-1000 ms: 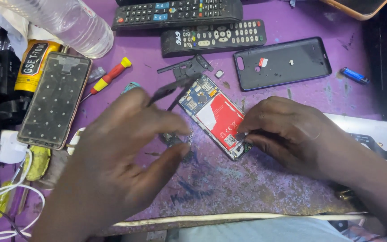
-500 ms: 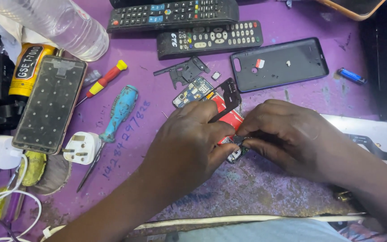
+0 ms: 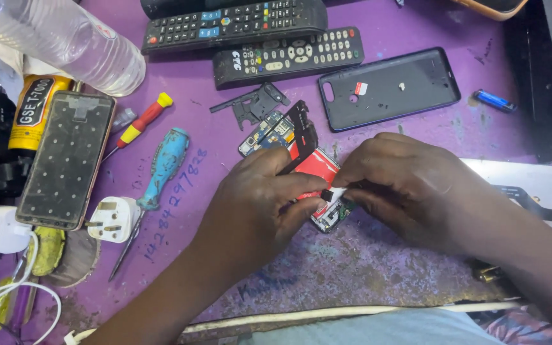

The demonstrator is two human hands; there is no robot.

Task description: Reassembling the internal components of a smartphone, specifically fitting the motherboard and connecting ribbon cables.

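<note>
Now my left hand [image 3: 257,204], having dropped the blue screwdriver [image 3: 161,167], is pinching the opened phone [image 3: 301,166] beside my right hand [image 3: 410,185], which is gripping its edge.

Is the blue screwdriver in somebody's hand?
No, the blue-handled screwdriver lies on the purple mat, while both hands work on the opened phone.

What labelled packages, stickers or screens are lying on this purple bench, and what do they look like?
Glue tube: far left, yellow with a black label.
Phone screen panel: left, dark rectangle, face up.
Small sticker: red and white, on the black back cover.
Plastic bottle: top left, clear, on its side.
</note>
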